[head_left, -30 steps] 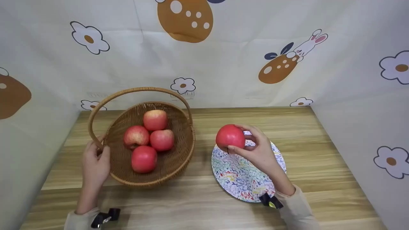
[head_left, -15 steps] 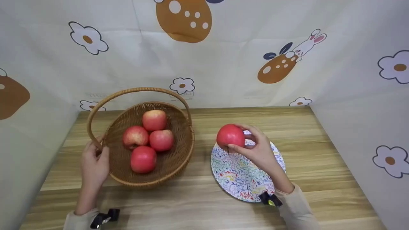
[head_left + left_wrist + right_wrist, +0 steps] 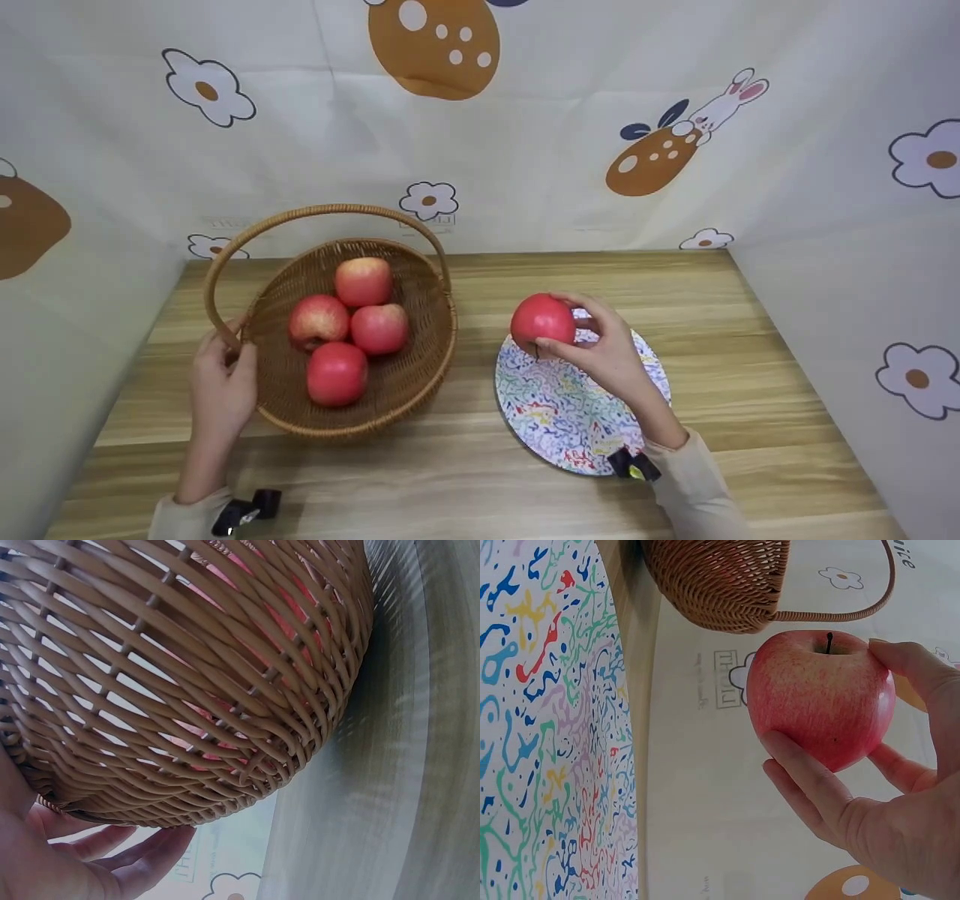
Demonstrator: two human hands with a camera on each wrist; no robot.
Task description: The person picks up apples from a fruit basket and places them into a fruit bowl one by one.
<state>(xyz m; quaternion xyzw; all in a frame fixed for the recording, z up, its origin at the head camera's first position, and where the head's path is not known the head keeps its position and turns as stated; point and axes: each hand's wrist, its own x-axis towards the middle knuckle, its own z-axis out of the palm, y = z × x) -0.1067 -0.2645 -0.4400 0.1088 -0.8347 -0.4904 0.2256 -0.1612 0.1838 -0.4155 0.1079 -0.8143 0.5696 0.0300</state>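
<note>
wood-grain table [image 3: 465,480]; pale backdrop [image 3: 540,150] behind, printed with white flowers [image 3: 428,201], rabbit [image 3: 718,112], spotted brown shapes [image 3: 435,64].

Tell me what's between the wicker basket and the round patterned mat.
In the head view, only a bare strip of wood-grain tabletop shows between the wicker basket and the round patterned mat.

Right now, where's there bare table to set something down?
Bare table: between basket and disc, between the sleeves in front, and between disc and right wall. Crowded: the basket's middle, with four apples; its left side, held by the left hand; and above the disc, where the right hand holds an apple.
</note>
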